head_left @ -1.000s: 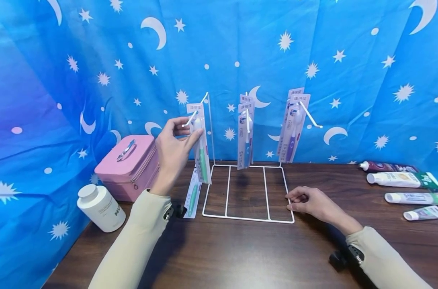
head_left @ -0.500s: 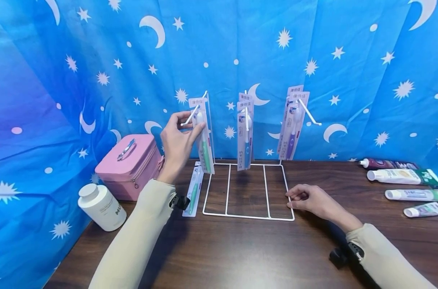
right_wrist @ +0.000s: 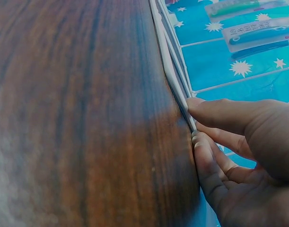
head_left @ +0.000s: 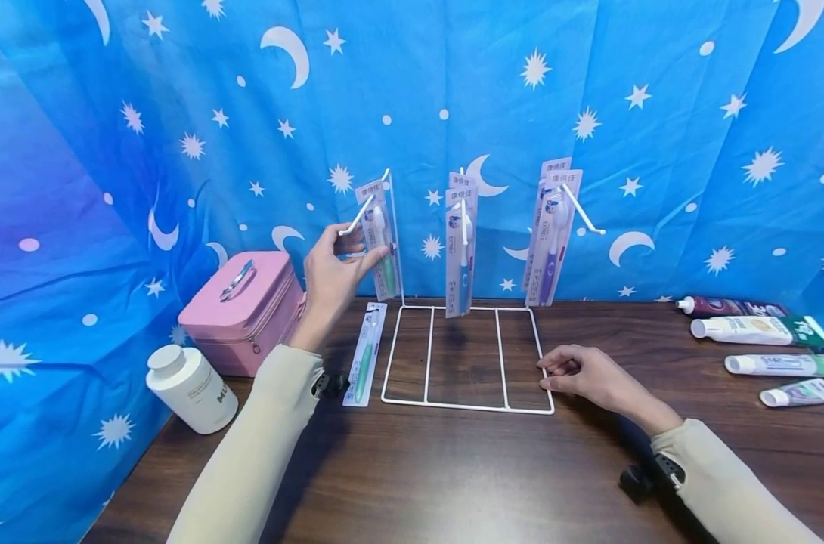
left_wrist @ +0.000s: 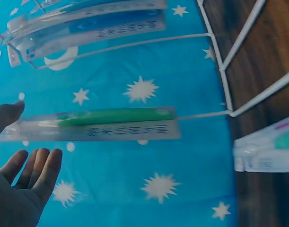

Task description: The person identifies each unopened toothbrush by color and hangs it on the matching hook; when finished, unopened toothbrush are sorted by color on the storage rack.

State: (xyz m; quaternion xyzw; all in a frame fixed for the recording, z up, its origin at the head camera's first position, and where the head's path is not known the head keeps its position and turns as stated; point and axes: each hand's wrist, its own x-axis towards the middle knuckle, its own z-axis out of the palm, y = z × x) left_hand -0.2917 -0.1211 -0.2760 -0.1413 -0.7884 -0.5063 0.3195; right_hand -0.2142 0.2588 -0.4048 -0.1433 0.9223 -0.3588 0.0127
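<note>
At the left hook of a white wire rack (head_left: pixel 466 409), my left hand (head_left: pixel 333 272) is beside a packaged green toothbrush (head_left: pixel 379 242) that hangs there. In the left wrist view, the thumb and the loosely extended fingers (left_wrist: pixel 48 172) stand apart on either side of the green toothbrush's pack. My right hand (head_left: pixel 582 378) pinches the rack's right base wire between thumb and fingers. Packaged blue toothbrushes (head_left: pixel 460 261) hang on the middle hook, purple ones (head_left: pixel 552 249) on the right hook. Another packaged green toothbrush (head_left: pixel 366 359) lies on the table left of the rack.
To the left stand a pink case (head_left: pixel 238 317) and a white bottle (head_left: pixel 193 389). Several toothpaste tubes (head_left: pixel 745 330) lie at the right of the wooden table (head_left: pixel 453 476). A blue curtain (head_left: pixel 412 75) with moons and stars hangs behind the rack.
The green toothbrush pack has moved back along the left hook, and my left hand's fingers have loosened from it. My right hand stays on the rack's base wire.
</note>
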